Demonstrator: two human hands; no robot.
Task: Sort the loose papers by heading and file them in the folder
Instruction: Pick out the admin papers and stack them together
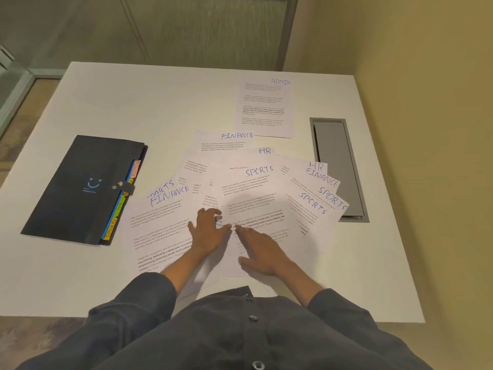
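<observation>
Several loose papers (248, 198) lie fanned across the middle of the white table (133, 102), with handwritten headings SPORTS, FINANCE and HR. A separate ADMIN sheet (265, 108) lies farther back on the right. The dark folder (82, 188) lies closed at the left, with coloured tabs marked ADMIN, HR and SPORTS along its right edge. My left hand (206, 231) rests flat on the fanned papers with its fingers spread. My right hand (262, 249) lies beside it, fingers straight, touching the SPORTS sheet on top. Neither hand grips anything.
A grey recessed cable tray (337, 166) is set into the table at the right, partly covered by the fanned papers. A wall stands close on the right. Glass panels stand behind the table.
</observation>
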